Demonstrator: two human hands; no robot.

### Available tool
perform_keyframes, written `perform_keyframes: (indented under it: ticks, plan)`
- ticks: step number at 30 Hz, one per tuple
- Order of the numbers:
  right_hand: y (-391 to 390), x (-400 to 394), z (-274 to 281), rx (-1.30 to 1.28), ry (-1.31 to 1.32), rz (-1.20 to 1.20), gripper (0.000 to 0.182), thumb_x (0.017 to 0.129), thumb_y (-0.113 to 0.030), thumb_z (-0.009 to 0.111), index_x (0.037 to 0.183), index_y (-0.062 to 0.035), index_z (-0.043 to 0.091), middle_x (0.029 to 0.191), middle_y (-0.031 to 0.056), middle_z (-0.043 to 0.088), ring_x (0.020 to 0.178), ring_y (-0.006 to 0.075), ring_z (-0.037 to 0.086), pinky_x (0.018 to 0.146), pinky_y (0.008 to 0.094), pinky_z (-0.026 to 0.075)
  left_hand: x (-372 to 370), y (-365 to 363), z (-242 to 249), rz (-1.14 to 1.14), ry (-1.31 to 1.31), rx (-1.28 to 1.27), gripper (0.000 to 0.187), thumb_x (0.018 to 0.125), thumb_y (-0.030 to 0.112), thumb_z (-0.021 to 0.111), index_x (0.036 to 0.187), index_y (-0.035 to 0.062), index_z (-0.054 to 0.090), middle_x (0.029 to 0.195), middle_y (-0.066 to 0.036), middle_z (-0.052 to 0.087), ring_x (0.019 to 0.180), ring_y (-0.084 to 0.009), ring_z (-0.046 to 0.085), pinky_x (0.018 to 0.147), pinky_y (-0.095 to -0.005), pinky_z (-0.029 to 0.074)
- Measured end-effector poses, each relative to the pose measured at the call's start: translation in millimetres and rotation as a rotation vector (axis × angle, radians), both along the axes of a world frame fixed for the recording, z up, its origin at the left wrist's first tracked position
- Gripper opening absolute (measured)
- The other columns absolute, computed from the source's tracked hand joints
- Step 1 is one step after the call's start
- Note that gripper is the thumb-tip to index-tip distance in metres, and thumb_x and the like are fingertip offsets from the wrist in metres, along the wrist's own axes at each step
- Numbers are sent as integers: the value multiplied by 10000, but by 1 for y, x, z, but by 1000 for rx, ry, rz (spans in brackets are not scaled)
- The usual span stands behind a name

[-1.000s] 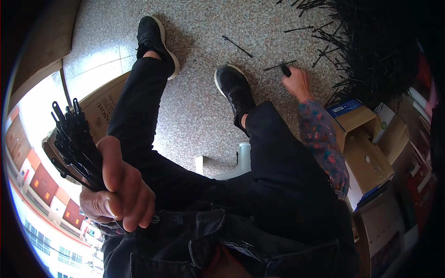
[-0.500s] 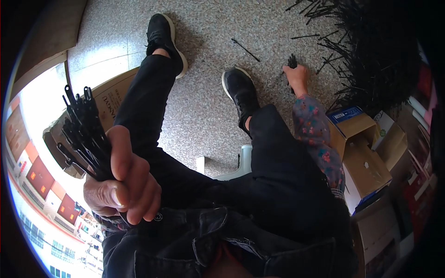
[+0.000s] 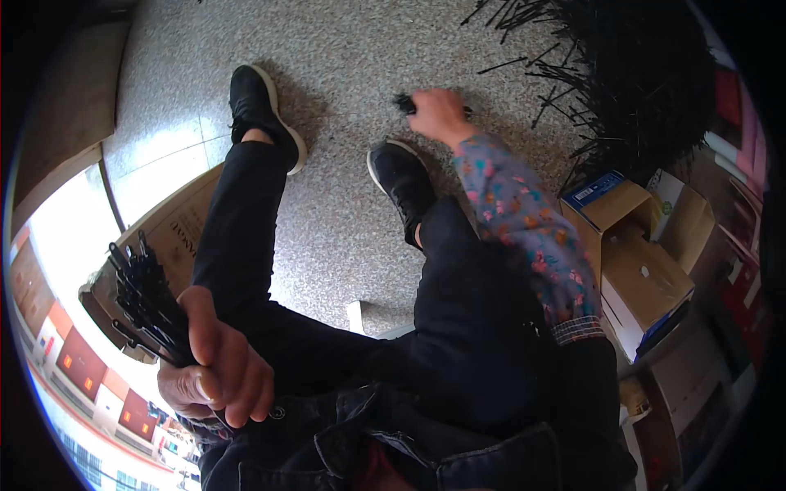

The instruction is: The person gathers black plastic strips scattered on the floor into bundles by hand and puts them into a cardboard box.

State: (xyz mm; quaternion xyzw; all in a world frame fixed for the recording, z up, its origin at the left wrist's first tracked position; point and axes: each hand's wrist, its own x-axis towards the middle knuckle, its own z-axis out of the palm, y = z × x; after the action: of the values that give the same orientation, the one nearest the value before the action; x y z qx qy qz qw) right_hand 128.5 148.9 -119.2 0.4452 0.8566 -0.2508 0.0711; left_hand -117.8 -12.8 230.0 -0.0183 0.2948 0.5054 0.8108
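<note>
My left hand (image 3: 221, 356) is wrapped round a thick bundle of thin black plastic strips (image 3: 147, 295), whose ends with small holes fan out up and to the left. Low over the speckled floor, beyond my right-side shoe (image 3: 401, 176), my right hand (image 3: 440, 114) is closed round a smaller black bunch (image 3: 404, 104). Its tips stick out to the left of the fingers. The sleeve on that arm is flowered. To the right lies a large heap of similar black strips (image 3: 639, 82).
An open cardboard box (image 3: 647, 286) stands on the right, below the heap. Another carton (image 3: 184, 221) is at the left beside my leg. My other shoe (image 3: 254, 102) rests on the floor (image 3: 344, 65). Part of a pale stool (image 3: 356, 317) shows between my legs.
My right hand has moved left across the floor with its black bunch, away from the heap. My left hand sits slightly lower in view, still round its bundle. The view has shifted somewhat.
</note>
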Motion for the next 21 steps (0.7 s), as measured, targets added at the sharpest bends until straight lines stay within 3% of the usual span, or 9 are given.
perform_keyframes:
  ticks: [2,4,8,12,16,21]
  plan:
    - [16,39,12,-31,26,-394,177,695,-225,595,831,-114,616,755,184,625,758,388,599,667,491,466,1,0,-2,10,8,-11,285,804,-12,587,925,53,337,546,-76,476,440,-223,553,480,-393,500]
    - [30,88,15,110,76,-599,230,692,-216,590,905,-134,616,763,195,626,756,401,596,671,489,469,1,0,-4,4,33,-12,280,811,3,583,927,59,334,541,-76,471,427,-226,547,459,-388,494]
    - [71,172,18,197,-334,-586,510,722,-169,574,1217,-174,453,856,199,631,801,405,598,690,486,474,2,4,-7,33,120,-53,274,821,22,576,929,71,329,532,-70,464,407,-226,538,430,-379,487]
    - [84,213,12,95,-445,-487,504,754,-112,541,1240,-157,416,895,210,626,857,395,599,712,486,472,9,6,-9,50,203,-105,268,828,35,569,929,81,325,527,-63,459,398,-223,537,414,-369,484]
    - [84,227,0,173,-458,-438,498,776,-99,533,1262,-138,431,922,216,621,881,396,595,735,481,471,16,10,-10,25,222,-100,270,828,44,572,924,85,323,525,-56,456,395,-217,537,411,-366,486]
    - [48,173,20,24,-357,-379,395,767,-167,586,1148,-74,539,925,208,624,876,384,600,747,477,471,17,11,-9,17,210,-74,280,824,47,581,922,84,322,526,-55,456,398,-218,539,414,-367,488]
